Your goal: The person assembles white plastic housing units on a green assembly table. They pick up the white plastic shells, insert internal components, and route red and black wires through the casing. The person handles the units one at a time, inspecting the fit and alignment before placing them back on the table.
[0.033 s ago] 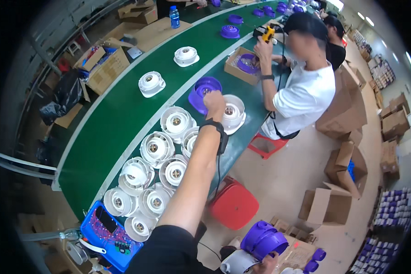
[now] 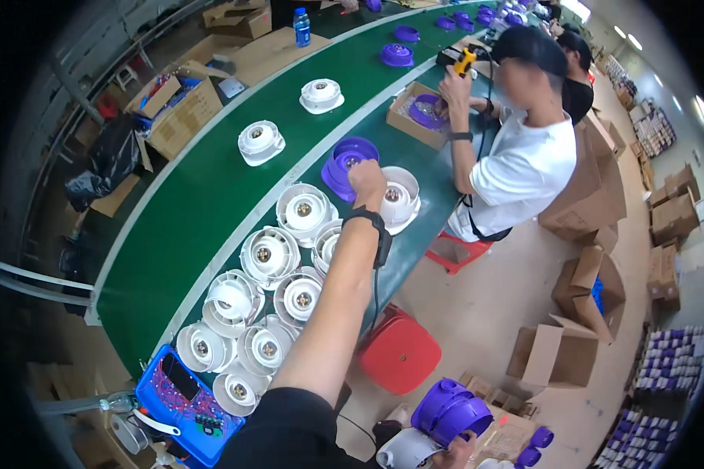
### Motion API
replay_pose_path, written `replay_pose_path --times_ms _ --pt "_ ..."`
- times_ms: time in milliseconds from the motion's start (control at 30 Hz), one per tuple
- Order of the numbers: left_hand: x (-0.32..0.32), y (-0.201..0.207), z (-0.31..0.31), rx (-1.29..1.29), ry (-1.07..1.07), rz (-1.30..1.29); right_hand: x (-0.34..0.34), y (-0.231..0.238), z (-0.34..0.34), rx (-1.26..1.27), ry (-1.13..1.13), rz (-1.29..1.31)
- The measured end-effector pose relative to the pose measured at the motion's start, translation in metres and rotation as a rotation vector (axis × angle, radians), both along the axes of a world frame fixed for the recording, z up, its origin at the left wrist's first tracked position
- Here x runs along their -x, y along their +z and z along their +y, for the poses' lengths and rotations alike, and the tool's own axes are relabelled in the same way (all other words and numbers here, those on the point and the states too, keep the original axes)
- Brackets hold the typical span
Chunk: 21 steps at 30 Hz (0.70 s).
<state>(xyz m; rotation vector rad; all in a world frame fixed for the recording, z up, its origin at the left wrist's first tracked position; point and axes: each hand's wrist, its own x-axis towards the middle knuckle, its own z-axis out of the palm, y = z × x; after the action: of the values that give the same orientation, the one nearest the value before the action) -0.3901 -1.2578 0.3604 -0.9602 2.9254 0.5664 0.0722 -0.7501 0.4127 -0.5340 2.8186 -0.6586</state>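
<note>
My left hand (image 2: 367, 181) reaches forward with a dark band on its wrist. Its fingers are closed at the middle of a purple round housing (image 2: 339, 173) on the green bench, and the fingertips are partly hidden. Right beside that hand stands a white round housing (image 2: 399, 195) with a metal centre. Low at the right, my right hand (image 2: 457, 452) grips the rim of a purple housing (image 2: 461, 418), which sits against another purple piece. A white housing (image 2: 406, 449) lies close to these, partly cut off by the frame.
Several white housings (image 2: 267, 255) crowd the near bench. A blue tray (image 2: 152, 383) holds small parts and a phone. A co-worker (image 2: 524, 156) in a white shirt holds a yellow tool (image 2: 465, 62) over a carton (image 2: 414, 129). A red stool (image 2: 401, 354) and open cartons (image 2: 555, 356) stand on the floor.
The view has shifted very slightly. Both hands stay at the same housings.
</note>
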Motion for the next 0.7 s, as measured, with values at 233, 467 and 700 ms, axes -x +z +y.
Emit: replay_pose_path --times_ms 233,467,700 --pt "-0.099 0.05 -0.065 0.065 -0.01 0.382 0.136 0.067 -0.068 -0.139 0.363 0.22" --pt "-0.375 0.082 -0.156 -0.908 0.132 0.684 0.274 0.141 -0.337 0.249 0.624 0.504" --pt "-0.482 0.114 -0.225 -1.251 0.513 0.814 0.238 0.075 -0.707 0.015 0.728 0.235"
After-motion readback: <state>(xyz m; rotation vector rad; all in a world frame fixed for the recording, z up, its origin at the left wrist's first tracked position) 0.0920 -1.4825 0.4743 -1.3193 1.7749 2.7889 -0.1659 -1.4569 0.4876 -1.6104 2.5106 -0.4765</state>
